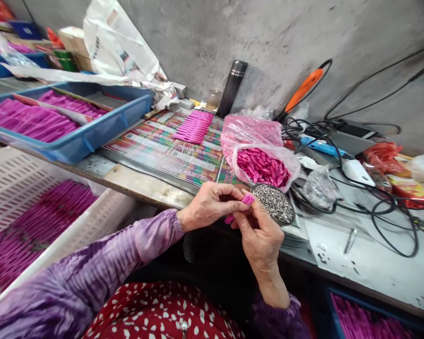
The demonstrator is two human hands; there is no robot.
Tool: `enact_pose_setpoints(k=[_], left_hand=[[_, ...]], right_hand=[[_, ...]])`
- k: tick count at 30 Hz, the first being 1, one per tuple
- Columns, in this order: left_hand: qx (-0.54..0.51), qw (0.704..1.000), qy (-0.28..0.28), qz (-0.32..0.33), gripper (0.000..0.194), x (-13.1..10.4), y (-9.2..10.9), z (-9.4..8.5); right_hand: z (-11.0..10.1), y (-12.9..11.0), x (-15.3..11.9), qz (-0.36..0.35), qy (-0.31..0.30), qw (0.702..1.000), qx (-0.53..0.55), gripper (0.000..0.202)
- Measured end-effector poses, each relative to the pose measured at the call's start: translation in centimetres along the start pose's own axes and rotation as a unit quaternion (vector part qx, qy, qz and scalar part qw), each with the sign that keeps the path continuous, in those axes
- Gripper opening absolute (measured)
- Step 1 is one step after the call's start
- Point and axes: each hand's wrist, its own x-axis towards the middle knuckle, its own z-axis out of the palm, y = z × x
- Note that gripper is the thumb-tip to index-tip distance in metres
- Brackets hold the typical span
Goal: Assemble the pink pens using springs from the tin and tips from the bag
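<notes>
Both hands meet at the table's front edge around a small magenta plastic piece (248, 199). My left hand (212, 205) pinches it between thumb and fingers from the left. From the right, my right hand (263, 235) has its fingers closed on the same piece; part of it is hidden by the fingers. Just beyond the right hand lies a dark dish (294, 217) full of small metal parts. Behind that dish, an open pink plastic bag (229, 136) holds glossy magenta pieces (263, 167). A neat row of magenta pieces (194, 127) lies on the printed mat (155, 155).
A blue tray (67, 149) of magenta pieces stands left, above a white crate (102, 221) with more. Along the wall are a black flask (232, 88) and an orange-handled tool (304, 89). Tangled cables (385, 200) cover the right side. A blue bin (334, 313) sits lower right.
</notes>
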Motion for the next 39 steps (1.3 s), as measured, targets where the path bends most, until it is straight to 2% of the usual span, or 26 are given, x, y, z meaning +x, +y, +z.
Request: enact_pose_setpoints(k=[11, 18, 23, 27, 30, 34, 39], left_hand=[[-0.008, 1.0, 0.007, -0.015, 0.042, -0.4, 0.1, 0.2], [-0.005, 1.0, -0.002, -0.006, 0.039, -0.4, 0.0, 0.2], [0.022, 1.0, 0.009, -0.001, 0.039, 1.0, 2.1, 0.6], [0.043, 0.999, 0.003, -0.006, 0.026, 2.9, 4.9, 1.1], [0.053, 0.999, 0.0, -0.003, 0.018, 4.0, 6.2, 1.2], [0.056, 0.998, 0.005, -0.007, 0.019, 4.6, 6.7, 1.2], [0.035, 0.999, 0.005, -0.024, 0.027, 3.9, 5.8, 0.8]], right_hand=[[-0.4, 0.0, -0.2, 0.008, -0.012, 0.999, -0.049, 0.032], [-0.2, 0.0, -0.3, 0.035, -0.009, 0.999, -0.012, 0.031], [-0.7, -2.0, 1.9, 0.089, -0.027, 0.995, 0.033, 0.029], [-1.4, -3.6, 5.0, 0.112, -0.046, 0.989, 0.086, 0.03], [-1.7, -3.9, 6.6, 0.118, -0.055, 0.985, 0.11, 0.033], [-1.8, -3.8, 7.3, 0.099, -0.049, 0.989, 0.098, 0.03], [-1.8, -3.9, 6.7, 0.117, -0.079, 0.985, 0.099, 0.032]])
